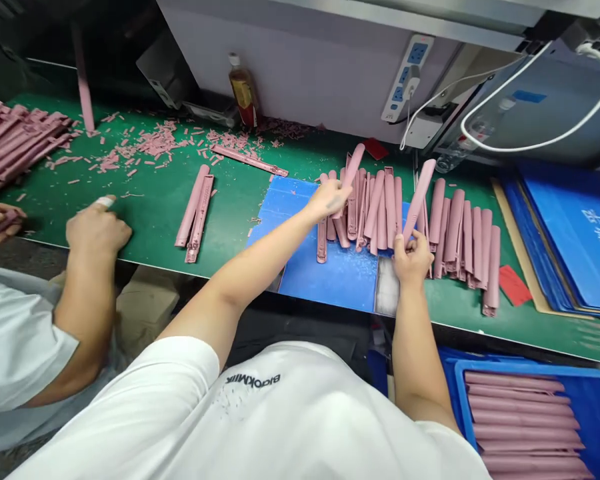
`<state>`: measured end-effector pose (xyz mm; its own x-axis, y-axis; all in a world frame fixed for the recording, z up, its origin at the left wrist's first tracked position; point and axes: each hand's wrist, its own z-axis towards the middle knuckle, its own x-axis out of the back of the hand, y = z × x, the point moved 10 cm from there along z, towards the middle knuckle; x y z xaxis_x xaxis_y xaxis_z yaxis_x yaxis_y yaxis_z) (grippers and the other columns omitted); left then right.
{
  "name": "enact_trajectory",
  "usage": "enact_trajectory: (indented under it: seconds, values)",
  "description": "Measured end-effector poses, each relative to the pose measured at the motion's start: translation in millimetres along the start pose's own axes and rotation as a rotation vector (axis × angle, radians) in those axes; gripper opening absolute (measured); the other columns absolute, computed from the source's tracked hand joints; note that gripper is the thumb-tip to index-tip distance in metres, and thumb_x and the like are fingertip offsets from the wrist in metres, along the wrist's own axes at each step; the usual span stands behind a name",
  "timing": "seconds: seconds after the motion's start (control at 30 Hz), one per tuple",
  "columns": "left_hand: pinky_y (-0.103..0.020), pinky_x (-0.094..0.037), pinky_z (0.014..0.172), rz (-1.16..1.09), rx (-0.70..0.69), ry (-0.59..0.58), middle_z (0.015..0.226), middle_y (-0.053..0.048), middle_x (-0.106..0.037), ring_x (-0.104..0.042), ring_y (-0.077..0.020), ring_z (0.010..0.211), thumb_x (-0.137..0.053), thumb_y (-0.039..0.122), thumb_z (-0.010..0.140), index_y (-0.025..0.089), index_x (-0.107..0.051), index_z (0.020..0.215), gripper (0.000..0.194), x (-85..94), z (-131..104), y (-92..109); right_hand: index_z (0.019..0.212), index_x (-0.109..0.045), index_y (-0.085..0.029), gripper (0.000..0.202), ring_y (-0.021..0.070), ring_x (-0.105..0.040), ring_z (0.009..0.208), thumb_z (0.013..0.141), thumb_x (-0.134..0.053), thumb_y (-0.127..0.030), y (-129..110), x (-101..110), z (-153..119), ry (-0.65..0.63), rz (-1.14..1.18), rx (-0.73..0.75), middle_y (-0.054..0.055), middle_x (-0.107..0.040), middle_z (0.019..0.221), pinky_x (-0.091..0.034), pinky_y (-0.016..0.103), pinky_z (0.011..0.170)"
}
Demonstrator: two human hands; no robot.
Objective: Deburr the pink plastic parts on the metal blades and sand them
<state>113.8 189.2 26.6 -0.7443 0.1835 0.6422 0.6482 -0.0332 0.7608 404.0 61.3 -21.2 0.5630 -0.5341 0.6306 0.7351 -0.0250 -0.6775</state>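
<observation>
My left hand grips a long pink plastic part and holds it tilted above a row of like parts. Farther right, my right hand is closed on the lower end of another pink plastic part, its top leaning away from me. Under and between my hands, several pink parts lie side by side on a blue sheet. More pink parts lie to the right of my right hand. Some show a smooth rounded back, others a hollow inner side.
A co-worker's hands are at the left, by a pile of pink parts. Pink scraps litter the green table. A drink bottle, power strip, blue folders and a blue bin of pink parts surround me.
</observation>
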Motion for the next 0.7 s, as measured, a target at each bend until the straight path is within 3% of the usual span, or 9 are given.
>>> enact_trajectory:
  seconds: [0.1, 0.17, 0.27, 0.33, 0.4, 0.47, 0.57, 0.7]
  values:
    - [-0.048, -0.062, 0.108, 0.197, -0.03, -0.078, 0.121, -0.024, -0.084, -0.08, -0.0404, 0.126, -0.055, 0.038, 0.12, 0.012, -0.079, 0.109, 0.038, -24.1, -4, 19, 0.129, -0.074, -0.012, 0.058, 0.0175, -0.048, 0.061, 0.102, -0.058, -0.061, -1, 1, 0, -0.009, -0.029, -0.015, -0.008, -0.047, 0.066, -0.042, 0.033, 0.071]
    - [-0.047, -0.06, 0.115, 0.252, -0.085, -0.087, 0.134, -0.024, -0.083, -0.078, -0.0398, 0.136, -0.053, 0.046, 0.123, 0.012, -0.081, 0.122, 0.044, -22.9, -13, 22, 0.128, -0.074, -0.011, 0.059, 0.0178, -0.048, 0.061, 0.102, -0.058, -0.061, -2, 3, 0, 0.003, -0.025, -0.016, -0.008, -0.047, 0.066, -0.043, 0.034, 0.071]
    - [-0.051, -0.056, 0.122, 0.368, -0.059, 0.003, 0.154, -0.027, -0.076, -0.073, -0.0406, 0.147, -0.049, 0.039, 0.124, 0.011, -0.076, 0.144, 0.044, 1.6, -32, -2, 0.129, -0.075, -0.009, 0.065, 0.0182, -0.049, 0.061, 0.101, -0.056, -0.064, -5, 5, 1, 0.013, -0.003, 0.002, -0.006, -0.049, 0.066, -0.044, 0.034, 0.071]
    - [-0.053, -0.058, 0.118, 0.412, 0.004, -0.022, 0.147, -0.029, -0.079, -0.076, -0.0435, 0.14, -0.058, 0.032, 0.118, 0.008, -0.078, 0.141, 0.038, 8.4, -46, -28, 0.13, -0.076, -0.009, 0.069, 0.0185, -0.05, 0.061, 0.101, -0.056, -0.068, -5, 4, 1, 0.008, 0.004, 0.01, -0.005, -0.052, 0.066, -0.045, 0.034, 0.071]
    - [-0.048, -0.062, 0.113, 0.412, 0.006, -0.098, 0.134, -0.024, -0.085, -0.081, -0.0405, 0.131, -0.069, 0.031, 0.112, 0.011, -0.084, 0.131, 0.031, 5.1, -58, -46, 0.13, -0.076, -0.009, 0.073, 0.0192, -0.053, 0.06, 0.1, -0.057, -0.072, -4, 2, 2, 0.011, 0.01, 0.018, -0.003, -0.056, 0.066, -0.047, 0.035, 0.07]
    - [-0.038, -0.06, 0.116, 0.393, -0.025, -0.118, 0.134, -0.016, -0.086, -0.08, -0.0324, 0.133, -0.068, 0.033, 0.113, 0.017, -0.084, 0.139, 0.035, 8.1, -63, -58, 0.129, -0.076, -0.009, 0.078, 0.0201, -0.054, 0.06, 0.098, -0.058, -0.077, -1, 2, 4, 0.029, 0.012, 0.024, -0.002, -0.058, 0.066, -0.047, 0.036, 0.069]
    - [-0.034, -0.052, 0.129, 0.402, 0.014, 0.016, 0.155, -0.015, -0.079, -0.071, -0.0273, 0.15, -0.056, 0.03, 0.118, 0.018, -0.07, 0.167, 0.052, 46.8, -53, -84, 0.129, -0.077, -0.008, 0.084, 0.0213, -0.054, 0.057, 0.096, -0.06, -0.083, 7, -1, 7, 0.044, 0.007, 0.028, -0.001, -0.059, 0.065, -0.047, 0.037, 0.067]
    - [-0.05, -0.049, 0.133, 0.448, 0.247, 0.221, 0.169, -0.026, -0.068, -0.065, -0.038, 0.159, -0.046, 0.028, 0.12, 0.012, -0.055, 0.179, 0.063, 126.7, -19, -135, 0.128, -0.077, -0.009, 0.088, 0.0235, -0.058, 0.059, 0.095, -0.06, -0.089, 7, -3, 9, 0.026, -0.006, 0.048, 0.0, -0.061, 0.066, -0.049, 0.038, 0.068]
